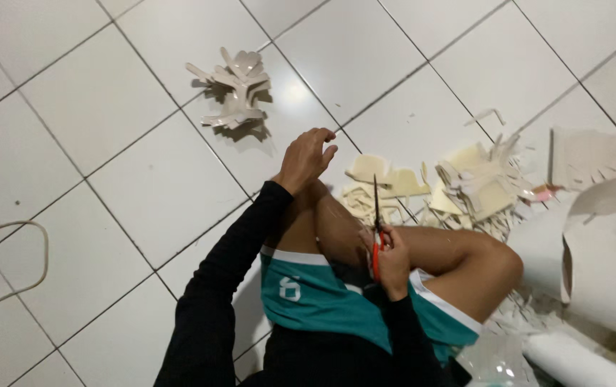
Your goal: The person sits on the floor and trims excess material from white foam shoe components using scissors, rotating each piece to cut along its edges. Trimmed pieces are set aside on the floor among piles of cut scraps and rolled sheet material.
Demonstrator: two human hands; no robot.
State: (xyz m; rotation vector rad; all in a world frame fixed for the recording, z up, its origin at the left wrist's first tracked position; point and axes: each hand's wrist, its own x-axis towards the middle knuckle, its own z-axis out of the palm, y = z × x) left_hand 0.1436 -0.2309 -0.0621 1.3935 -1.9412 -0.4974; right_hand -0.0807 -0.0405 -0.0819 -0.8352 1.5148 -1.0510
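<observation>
Red-handled scissors (376, 229): gripped in right hand (394, 265), blades pointed away toward cream offcut heap (465, 188); left hand (306, 159), empty, loosely curled, rested on knee.

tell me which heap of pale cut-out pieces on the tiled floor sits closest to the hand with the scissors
The wide cream scrap heap beside the knees, just beyond the red-handled scissors in the right hand. The small stacked pile lies apart, beyond the empty left hand.

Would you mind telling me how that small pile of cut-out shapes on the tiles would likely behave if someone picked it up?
The pile of cut-outs looks thin and sheet-like, so probably light. The pieces lie loosely fanned, so they would likely slide apart. Their tabs stand up off the white tiles, suggesting some stiffness.
</observation>
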